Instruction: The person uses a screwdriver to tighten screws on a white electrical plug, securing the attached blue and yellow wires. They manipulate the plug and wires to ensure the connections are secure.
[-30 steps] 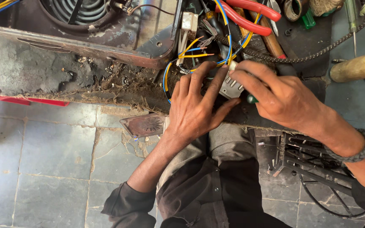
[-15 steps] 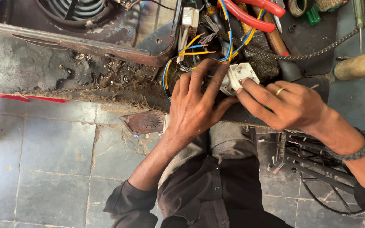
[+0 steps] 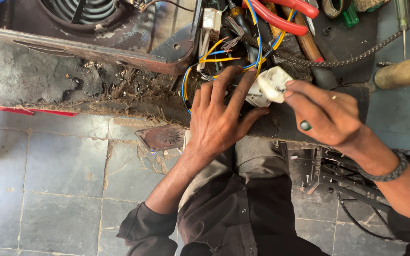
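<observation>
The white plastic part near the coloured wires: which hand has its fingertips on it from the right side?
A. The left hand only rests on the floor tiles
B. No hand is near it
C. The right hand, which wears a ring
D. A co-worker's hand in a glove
C: the right hand, with a ring on one finger, has its fingertips against the white plastic part, while the left hand lies beside it by the wires.

Grey stone-tile floor [image 3: 58,175], grimy workbench [image 3: 20,76]; daylight

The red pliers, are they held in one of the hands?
No, the red pliers lie on the bench, apart from both hands; the right hand holds a white switch.
</observation>
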